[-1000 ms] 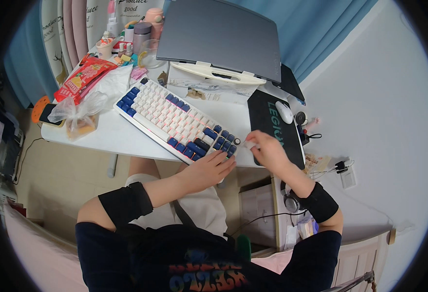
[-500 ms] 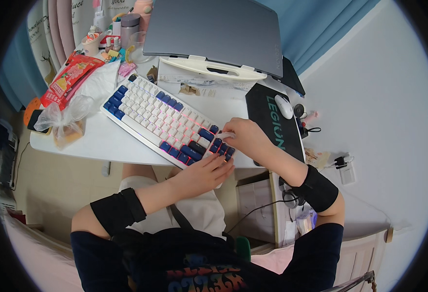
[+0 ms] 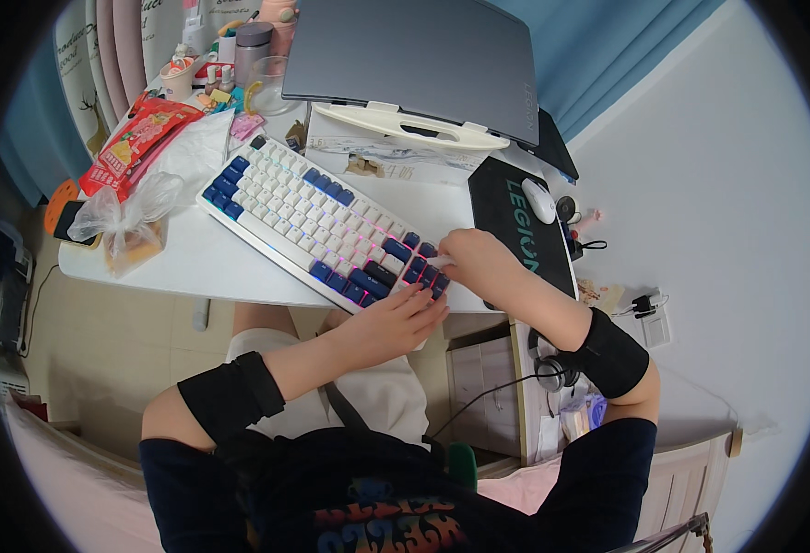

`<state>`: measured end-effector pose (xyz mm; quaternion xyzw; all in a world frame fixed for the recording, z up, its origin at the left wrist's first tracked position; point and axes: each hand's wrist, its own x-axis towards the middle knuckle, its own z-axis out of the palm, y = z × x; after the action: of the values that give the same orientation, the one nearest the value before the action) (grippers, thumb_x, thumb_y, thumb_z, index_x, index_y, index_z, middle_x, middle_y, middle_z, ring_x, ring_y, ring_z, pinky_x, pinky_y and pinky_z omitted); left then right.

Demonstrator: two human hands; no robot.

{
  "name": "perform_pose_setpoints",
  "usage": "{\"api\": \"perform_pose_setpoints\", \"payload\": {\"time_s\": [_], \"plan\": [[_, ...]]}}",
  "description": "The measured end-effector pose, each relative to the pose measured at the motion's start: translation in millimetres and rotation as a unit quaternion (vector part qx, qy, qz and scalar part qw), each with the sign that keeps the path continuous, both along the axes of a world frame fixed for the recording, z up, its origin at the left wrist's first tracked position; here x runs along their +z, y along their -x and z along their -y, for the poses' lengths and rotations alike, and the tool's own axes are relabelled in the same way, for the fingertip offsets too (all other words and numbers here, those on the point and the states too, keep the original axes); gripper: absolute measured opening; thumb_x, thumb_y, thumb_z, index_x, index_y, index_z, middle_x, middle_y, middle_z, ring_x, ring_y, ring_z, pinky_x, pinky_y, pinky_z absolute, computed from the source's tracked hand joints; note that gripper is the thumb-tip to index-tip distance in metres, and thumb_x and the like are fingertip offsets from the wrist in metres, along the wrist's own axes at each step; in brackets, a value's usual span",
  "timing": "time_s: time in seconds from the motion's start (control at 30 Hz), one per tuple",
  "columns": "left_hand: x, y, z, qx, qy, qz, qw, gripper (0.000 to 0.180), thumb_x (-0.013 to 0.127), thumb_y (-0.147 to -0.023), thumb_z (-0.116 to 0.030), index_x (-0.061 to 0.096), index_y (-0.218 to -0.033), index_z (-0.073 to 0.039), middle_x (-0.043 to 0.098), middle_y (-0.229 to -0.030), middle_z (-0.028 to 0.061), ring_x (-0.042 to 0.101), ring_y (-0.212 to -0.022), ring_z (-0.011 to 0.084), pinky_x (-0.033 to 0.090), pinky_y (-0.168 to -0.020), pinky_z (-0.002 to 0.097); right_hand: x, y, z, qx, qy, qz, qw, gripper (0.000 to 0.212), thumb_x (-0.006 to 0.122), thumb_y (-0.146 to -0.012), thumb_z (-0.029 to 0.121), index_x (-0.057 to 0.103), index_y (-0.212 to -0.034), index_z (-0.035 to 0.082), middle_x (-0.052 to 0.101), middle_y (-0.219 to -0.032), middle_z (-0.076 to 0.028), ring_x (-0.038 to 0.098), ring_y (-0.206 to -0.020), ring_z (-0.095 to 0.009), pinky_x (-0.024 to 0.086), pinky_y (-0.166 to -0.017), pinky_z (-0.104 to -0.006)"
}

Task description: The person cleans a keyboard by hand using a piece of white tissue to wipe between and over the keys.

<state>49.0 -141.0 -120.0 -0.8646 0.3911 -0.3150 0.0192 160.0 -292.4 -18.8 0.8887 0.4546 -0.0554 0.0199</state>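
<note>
A white and dark-blue keyboard [image 3: 294, 217] lies at a slant across the desk, with pink and blue light glowing between its keys. My left hand [image 3: 391, 324] rests on its near right corner, fingers stretched out flat over the edge and the lowest keys. At the keyboard's right end, my right hand [image 3: 467, 253] is closed, pinching a small white strip [image 3: 440, 262] that looks like folded tissue. The strip touches or hovers just over the blue keys there; which of the two I cannot tell. Part of it is hidden by the fingers.
Behind the keyboard a grey laptop [image 3: 409, 64] sits on a white stand [image 3: 405, 126]. A black mouse pad [image 3: 515, 221] with a white mouse [image 3: 540, 200] lies right. At the left are a red packet [image 3: 137, 143], a knotted plastic bag [image 3: 128, 226] and several cups and bottles.
My right hand has shifted slightly right over the keys with the white strip. The key lighting has turned from red to pink and blue. My left hand stays on the corner.
</note>
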Motion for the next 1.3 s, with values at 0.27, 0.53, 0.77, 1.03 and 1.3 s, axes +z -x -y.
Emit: {"api": "perform_pose_setpoints", "payload": {"time_s": [0.27, 0.53, 0.77, 1.03, 1.3], "plan": [[-2, 1, 2, 0.004, 0.025, 0.005, 1.0, 0.044, 0.054, -0.079, -0.018, 0.056, -0.121, -0.004, 0.052, -0.127, 0.0083, 0.047, -0.114, 0.0235, 0.035, -0.104, 0.0371, -6, 20, 14, -0.018, -0.055, 0.025, 0.998, 0.017, 0.067, -0.071, 0.005, 0.063, -0.086, 0.001, 0.06, -0.084, -0.016, 0.061, -0.081, -0.035, 0.05, -0.071, -0.0405], [-5, -5, 5, -0.031, 0.061, -0.009, 0.998, 0.047, 0.054, -0.078, -0.015, 0.053, -0.123, -0.001, 0.051, -0.126, 0.0102, 0.049, -0.109, 0.0247, 0.038, -0.101, 0.0388, 3, -4, 65, -0.124, -0.208, -0.016, 0.97, 0.016, 0.068, -0.073, 0.009, 0.065, -0.087, 0.001, 0.062, -0.083, -0.015, 0.062, -0.078, -0.034, 0.049, -0.069, -0.038], [0, -1, 2, -0.034, 0.058, -0.004, 0.998, 0.044, 0.054, -0.078, -0.013, 0.054, -0.121, -0.001, 0.051, -0.125, 0.0106, 0.05, -0.108, 0.0253, 0.04, -0.099, 0.0389, -7, 11, 23, 0.004, -0.22, -0.018, 0.975, 0.018, 0.068, -0.073, 0.006, 0.062, -0.089, 0.001, 0.061, -0.087, -0.013, 0.06, -0.078, -0.034, 0.05, -0.069, -0.0386], [1, -3, 2, -0.027, 0.044, -0.017, 0.999, 0.046, 0.057, -0.077, -0.016, 0.055, -0.12, -0.003, 0.051, -0.127, 0.0105, 0.049, -0.109, 0.0262, 0.039, -0.1, 0.0389, -24, 4, 60, 0.059, -0.168, 0.179, 0.967, 0.018, 0.063, -0.068, -0.001, 0.059, -0.085, 0.002, 0.056, -0.087, -0.011, 0.058, -0.085, -0.029, 0.05, -0.072, -0.0362], [26, 1, -2, -0.042, 0.023, -0.157, 0.987, 0.079, 0.075, -0.064, -0.031, 0.044, -0.132, -0.004, 0.042, -0.135, 0.0115, 0.039, -0.124, 0.0288, 0.032, -0.106, 0.041, -40, 19, 65, 0.147, -0.296, 0.159, 0.93, 0.016, 0.059, -0.072, 0.004, 0.061, -0.088, 0.005, 0.061, -0.094, -0.006, 0.06, -0.089, -0.024, 0.052, -0.075, -0.0325]]}}
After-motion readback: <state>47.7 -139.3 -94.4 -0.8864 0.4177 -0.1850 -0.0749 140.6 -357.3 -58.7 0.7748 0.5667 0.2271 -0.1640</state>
